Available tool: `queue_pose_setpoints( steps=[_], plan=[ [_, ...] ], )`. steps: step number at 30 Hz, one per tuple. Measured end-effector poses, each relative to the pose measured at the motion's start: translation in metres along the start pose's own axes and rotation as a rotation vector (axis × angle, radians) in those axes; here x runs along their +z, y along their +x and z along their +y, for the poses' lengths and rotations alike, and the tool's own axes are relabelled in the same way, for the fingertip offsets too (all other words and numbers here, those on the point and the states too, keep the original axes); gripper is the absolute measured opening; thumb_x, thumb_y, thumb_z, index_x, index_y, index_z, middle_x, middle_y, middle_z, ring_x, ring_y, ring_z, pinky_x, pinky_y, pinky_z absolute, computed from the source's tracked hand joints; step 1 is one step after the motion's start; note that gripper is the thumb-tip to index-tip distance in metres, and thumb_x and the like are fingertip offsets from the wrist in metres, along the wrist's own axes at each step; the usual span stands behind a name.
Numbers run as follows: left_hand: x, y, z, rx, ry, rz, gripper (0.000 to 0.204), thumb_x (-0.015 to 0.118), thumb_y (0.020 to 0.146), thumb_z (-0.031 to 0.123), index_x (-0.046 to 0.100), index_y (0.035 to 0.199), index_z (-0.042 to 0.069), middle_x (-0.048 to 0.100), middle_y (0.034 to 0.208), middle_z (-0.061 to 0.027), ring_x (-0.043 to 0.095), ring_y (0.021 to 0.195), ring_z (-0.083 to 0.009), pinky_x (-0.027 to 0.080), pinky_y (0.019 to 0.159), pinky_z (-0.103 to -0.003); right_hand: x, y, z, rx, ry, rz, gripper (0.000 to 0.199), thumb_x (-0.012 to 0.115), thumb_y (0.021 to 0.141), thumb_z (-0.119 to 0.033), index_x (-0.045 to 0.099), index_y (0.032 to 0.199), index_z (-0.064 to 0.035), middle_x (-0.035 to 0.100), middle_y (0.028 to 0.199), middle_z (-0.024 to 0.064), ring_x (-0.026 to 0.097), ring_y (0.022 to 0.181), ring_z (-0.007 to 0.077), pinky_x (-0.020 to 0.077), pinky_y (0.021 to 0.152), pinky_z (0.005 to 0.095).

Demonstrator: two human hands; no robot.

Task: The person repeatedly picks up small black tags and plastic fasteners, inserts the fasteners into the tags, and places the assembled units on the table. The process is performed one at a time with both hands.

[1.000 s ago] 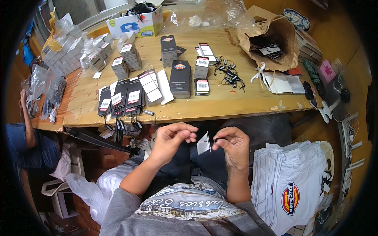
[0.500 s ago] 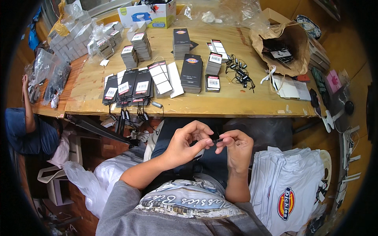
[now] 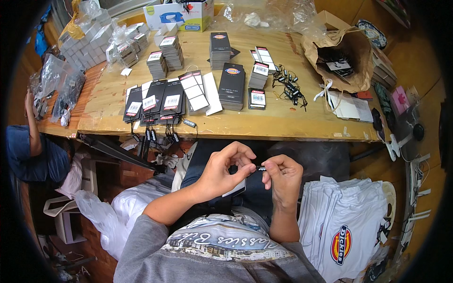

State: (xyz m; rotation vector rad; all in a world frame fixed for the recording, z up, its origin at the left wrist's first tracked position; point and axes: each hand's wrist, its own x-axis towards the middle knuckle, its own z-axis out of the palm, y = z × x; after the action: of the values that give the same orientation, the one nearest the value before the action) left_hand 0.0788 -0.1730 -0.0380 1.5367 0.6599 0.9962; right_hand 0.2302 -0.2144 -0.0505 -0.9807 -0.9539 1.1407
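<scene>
In front of my lap, my right hand [image 3: 284,177] pinches a small black string seal [image 3: 261,168] between thumb and fingertips. The thumb of my left hand [image 3: 224,170] meets the seal's other end. Its fingers are curled inward, and whatever they pinch is too small to make out. Below the left hand, part of a tag with a white face and dark edge [image 3: 236,189] shows; the hand hides the rest. On the table ahead, black hang tags [image 3: 171,100] lie in overlapping rows with their string seals hanging over the front edge.
Stacks of black tags [image 3: 231,87] and barcoded tags [image 3: 258,75] stand on the table [image 3: 283,125]. Loose black string seals [image 3: 291,87] lie to their right, near an open paper bag [image 3: 347,56]. White shirts [image 3: 344,226] are piled at my right. Another person's arm [image 3: 34,122] is at far left.
My right fingers have closed more tightly around the black seal, and its end now shows between my hands. More of the tag below my left hand is visible. The view has shifted slightly.
</scene>
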Motion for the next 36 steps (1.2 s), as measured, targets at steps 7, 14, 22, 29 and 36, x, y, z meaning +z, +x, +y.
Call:
queue_pose_setpoints(
  steps=[7, 14, 22, 29, 36],
  plan=[
    [0.000, 0.000, 0.000, 0.005, -0.111, 0.043, 0.016, 0.056, 0.075, -0.001, 0.047, 0.088, -0.003, 0.056, 0.069, -0.0054, 0.057, 0.066, -0.0086, 0.045, 0.060, -0.020, -0.004, 0.004, 0.002, 0.042, 0.123, -0.015, 0.011, 0.058, 0.077, -0.008, 0.057, 0.076, 0.0029, 0.053, 0.055, 0.0055, 0.046, 0.042, 0.0060, 0.0340, 0.037, 0.0142],
    [0.000, 0.000, 0.000, 0.012, -0.051, 0.037, 0.016, 0.057, 0.074, -0.001, 0.047, 0.087, -0.003, 0.057, 0.070, -0.0052, 0.056, 0.066, -0.0081, 0.044, 0.060, -0.020, -0.001, 0.003, 0.002, 0.032, 0.076, -0.008, 0.010, 0.058, 0.077, -0.007, 0.057, 0.075, 0.0027, 0.053, 0.055, 0.0051, 0.045, 0.042, 0.0053, 0.0332, 0.037, 0.0140],
    [0.001, -0.001, 0.000, 0.009, -0.043, 0.041, 0.015, 0.057, 0.074, -0.001, 0.048, 0.086, -0.003, 0.056, 0.069, -0.0051, 0.056, 0.065, -0.0079, 0.044, 0.059, -0.020, -0.001, 0.001, -0.001, 0.016, -0.005, 0.018, 0.008, 0.058, 0.077, -0.006, 0.057, 0.075, 0.0022, 0.052, 0.054, 0.0038, 0.043, 0.042, 0.0038, 0.0313, 0.038, 0.0140],
    [-0.007, 0.002, -0.003, -0.040, -0.131, -0.110, 0.026, 0.058, 0.073, -0.002, 0.043, 0.094, -0.002, 0.056, 0.070, -0.0050, 0.055, 0.065, -0.0087, 0.044, 0.062, -0.021, 0.001, 0.000, -0.001, 0.006, -0.073, -0.011, 0.007, 0.059, 0.077, -0.006, 0.057, 0.075, 0.0012, 0.052, 0.055, 0.0023, 0.043, 0.043, 0.0030, 0.0312, 0.038, 0.0138],
    [-0.014, 0.009, -0.016, -0.198, -0.506, -0.258, 0.048, 0.066, 0.066, -0.004, 0.035, 0.103, 0.001, 0.056, 0.076, -0.0107, 0.056, 0.069, -0.0120, 0.047, 0.061, -0.022, 0.002, -0.002, -0.005, 0.074, -0.095, -0.098, 0.008, 0.058, 0.077, -0.008, 0.058, 0.075, -0.0002, 0.052, 0.055, 0.0010, 0.043, 0.044, 0.0023, 0.0306, 0.038, 0.0135]
  ],
)
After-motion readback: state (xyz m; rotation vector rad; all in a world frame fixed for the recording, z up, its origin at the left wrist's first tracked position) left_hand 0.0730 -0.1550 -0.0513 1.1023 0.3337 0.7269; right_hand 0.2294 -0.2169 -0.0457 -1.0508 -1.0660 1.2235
